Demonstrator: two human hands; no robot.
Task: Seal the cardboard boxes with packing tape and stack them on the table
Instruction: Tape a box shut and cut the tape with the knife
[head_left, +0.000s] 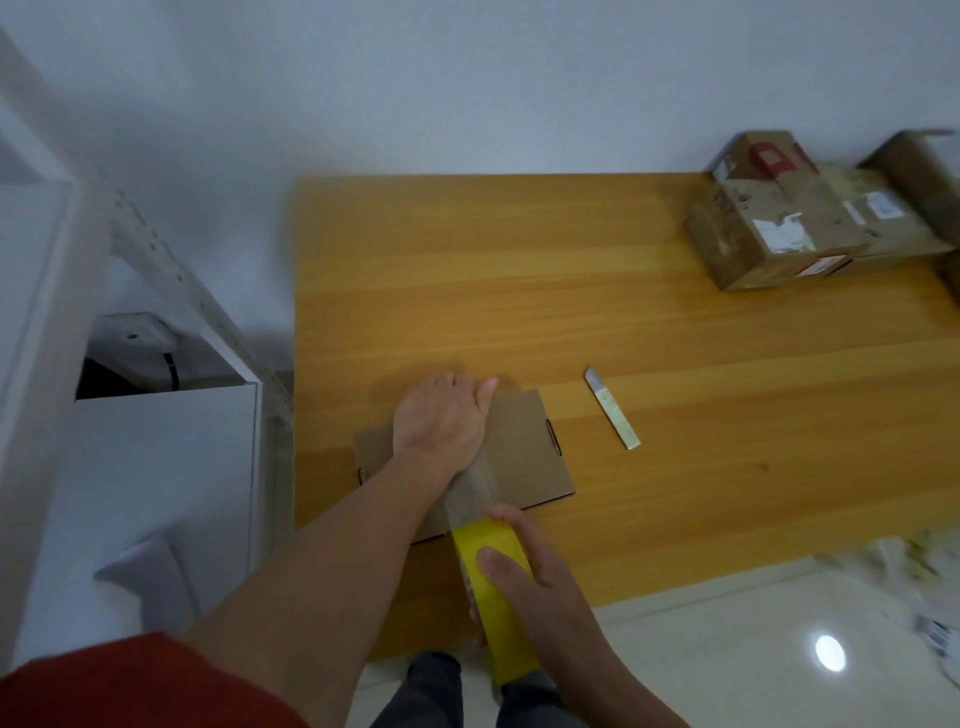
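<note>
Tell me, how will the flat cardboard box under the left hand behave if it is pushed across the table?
The cardboard box looks thin and probably light, so it would likely slide easily on the smooth table. The left hand pressing it suggests it shifts while the tape roll is pulled.

The person wears a red short sleeve of soft fabric (130, 680) on the left arm. It sits far back from the grip, at the shoulder end, and its hem looks blurred. Forward of that hem the left forearm (332, 561) is bare all the way to the bare left hand (441, 421). The right forearm (613, 665) is likewise bare just behind the bare right hand (524, 566), where a short rounded thumbnail (488, 557) shows on top of the grip. Directly beneath the grip are dark grey trousers (431, 691), both legs showing, the cloth creased in soft folds.
</note>
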